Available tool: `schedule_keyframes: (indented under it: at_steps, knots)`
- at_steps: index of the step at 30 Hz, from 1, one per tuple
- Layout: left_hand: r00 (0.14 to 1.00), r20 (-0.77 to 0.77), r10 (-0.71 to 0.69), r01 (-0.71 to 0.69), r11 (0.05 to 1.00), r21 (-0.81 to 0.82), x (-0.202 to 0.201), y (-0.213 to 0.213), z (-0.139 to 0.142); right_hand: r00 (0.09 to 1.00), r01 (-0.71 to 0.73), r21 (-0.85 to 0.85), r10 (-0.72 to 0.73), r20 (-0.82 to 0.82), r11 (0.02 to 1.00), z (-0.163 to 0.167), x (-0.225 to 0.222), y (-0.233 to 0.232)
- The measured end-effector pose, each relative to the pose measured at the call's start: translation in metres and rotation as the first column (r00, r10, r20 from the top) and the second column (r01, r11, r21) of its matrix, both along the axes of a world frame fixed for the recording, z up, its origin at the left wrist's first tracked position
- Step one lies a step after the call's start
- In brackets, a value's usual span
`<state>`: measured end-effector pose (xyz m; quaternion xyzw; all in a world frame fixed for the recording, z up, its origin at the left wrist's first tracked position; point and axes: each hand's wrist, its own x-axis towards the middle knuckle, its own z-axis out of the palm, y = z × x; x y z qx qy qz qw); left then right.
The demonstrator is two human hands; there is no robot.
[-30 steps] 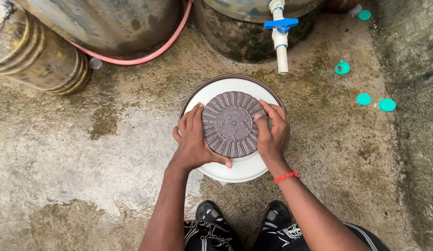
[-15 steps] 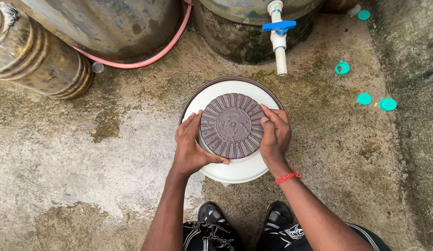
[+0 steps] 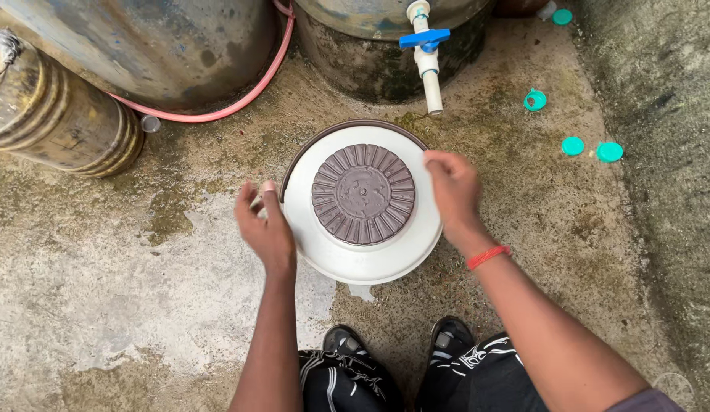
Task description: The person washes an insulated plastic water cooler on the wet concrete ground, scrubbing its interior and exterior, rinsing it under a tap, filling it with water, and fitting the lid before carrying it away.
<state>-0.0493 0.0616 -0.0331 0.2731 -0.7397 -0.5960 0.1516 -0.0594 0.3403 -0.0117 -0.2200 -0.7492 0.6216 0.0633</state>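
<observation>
A white round tub [image 3: 347,263] stands upside down on the wet concrete floor, with a brown ribbed disc [image 3: 362,194] on its raised base. My left hand [image 3: 265,229] is at the tub's left rim, fingers apart, its thumb close to the edge. At the right rim is my right hand [image 3: 452,191], its fingers bent over the edge; a red band circles that wrist. Whether either hand truly grips the rim is unclear. Neither hand touches the brown disc.
Large dirty barrels [image 3: 156,38] stand at the back, with a pink hose [image 3: 240,99] curving between them. A white tap with a blue handle [image 3: 425,46] juts over the floor. Teal caps [image 3: 573,145] lie at the right. My black shoes [image 3: 347,343] are below.
Both hands have come off the brown disc and moved outward to the tub's rim, left and right. The camera view has shifted slightly.
</observation>
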Motion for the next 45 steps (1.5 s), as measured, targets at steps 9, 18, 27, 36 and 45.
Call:
schedule_keyframes:
  at_steps: [9,18,27,36,45]
  knots:
    - [0.895,0.262,-0.361,0.097,0.730,0.676,0.000,0.009,-0.007,0.880,-0.052,-0.308,0.189,0.435,0.950,0.015,-0.010,0.004]
    - [0.840,0.302,-0.450,0.123,0.701,0.702,-0.008,-0.003,0.033,0.848,-0.183,-0.246,0.279,0.450,0.952,0.058,-0.011,0.010]
    - [0.819,0.532,-0.217,0.073,0.958,0.278,-0.021,0.002,0.011,0.961,-0.068,-0.096,0.091,0.262,0.993,0.019,-0.022,0.047]
    - [0.931,0.294,-0.217,0.091,0.917,0.389,-0.030,0.003,-0.007,0.873,-0.215,-0.044,0.212,0.439,0.976,0.021,-0.025,0.037]
    - [0.952,0.031,-0.305,0.287,0.923,0.258,-0.038,0.017,-0.022,0.926,-0.223,0.051,0.195,0.322,0.973,-0.009,-0.027,0.039]
